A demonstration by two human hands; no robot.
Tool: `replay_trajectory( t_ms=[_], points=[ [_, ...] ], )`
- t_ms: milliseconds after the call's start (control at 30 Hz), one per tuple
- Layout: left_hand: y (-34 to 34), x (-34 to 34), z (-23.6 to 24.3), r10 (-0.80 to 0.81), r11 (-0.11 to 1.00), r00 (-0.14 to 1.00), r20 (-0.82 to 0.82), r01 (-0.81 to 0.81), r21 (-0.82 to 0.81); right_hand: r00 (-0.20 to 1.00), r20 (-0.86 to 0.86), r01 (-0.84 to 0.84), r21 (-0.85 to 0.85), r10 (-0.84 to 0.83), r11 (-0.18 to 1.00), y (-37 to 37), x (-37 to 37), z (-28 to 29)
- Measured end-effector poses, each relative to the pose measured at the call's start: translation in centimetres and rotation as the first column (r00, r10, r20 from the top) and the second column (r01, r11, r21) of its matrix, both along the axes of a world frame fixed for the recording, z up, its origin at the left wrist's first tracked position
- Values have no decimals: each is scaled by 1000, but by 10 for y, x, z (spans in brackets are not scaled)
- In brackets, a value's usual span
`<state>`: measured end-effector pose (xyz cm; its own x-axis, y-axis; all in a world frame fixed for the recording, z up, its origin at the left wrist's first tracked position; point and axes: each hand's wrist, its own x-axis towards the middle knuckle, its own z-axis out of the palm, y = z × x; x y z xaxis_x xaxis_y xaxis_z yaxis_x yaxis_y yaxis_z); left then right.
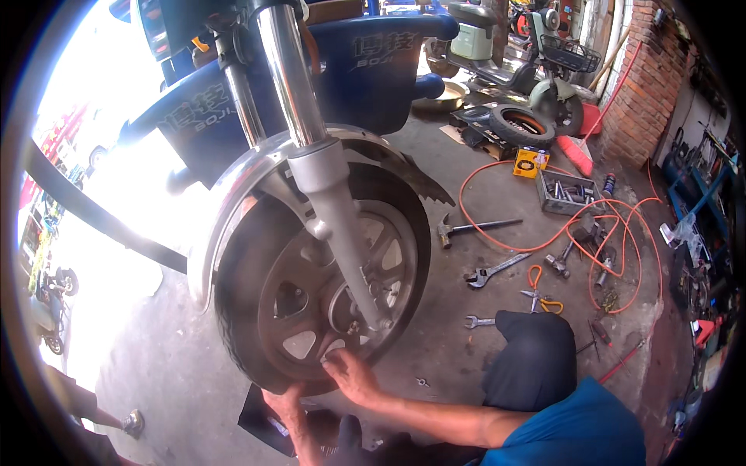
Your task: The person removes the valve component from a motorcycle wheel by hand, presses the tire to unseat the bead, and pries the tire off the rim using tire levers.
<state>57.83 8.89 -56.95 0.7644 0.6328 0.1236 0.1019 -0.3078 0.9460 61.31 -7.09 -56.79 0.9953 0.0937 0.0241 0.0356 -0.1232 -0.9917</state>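
Observation:
A front wheel with a black tyre and grey spoked rim stands in a silver fork under a shiny mudguard. At the bottom of the tyre, my left hand is closed around its edge, its fingertips partly hidden. Just to the right, my right hand reaches up to the lower rim, its fingers curled at an opening between the spokes. Both hands touch the wheel. A dark open box or tray lies on the floor beside my left forearm.
On the floor to the right lie a hammer, an adjustable wrench, a spanner, orange-handled scissors and an orange hose. Farther back are a grey toolbox, a loose tyre and a green scooter.

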Motion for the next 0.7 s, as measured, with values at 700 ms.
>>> replay_trajectory(
  t_ms=[700],
  points=[
    [19, 24, 108, -248, 965, 968, -40, 243, -102, 990, 135, -24, -71, 34, 997, 4, -4, 6]
  ],
)
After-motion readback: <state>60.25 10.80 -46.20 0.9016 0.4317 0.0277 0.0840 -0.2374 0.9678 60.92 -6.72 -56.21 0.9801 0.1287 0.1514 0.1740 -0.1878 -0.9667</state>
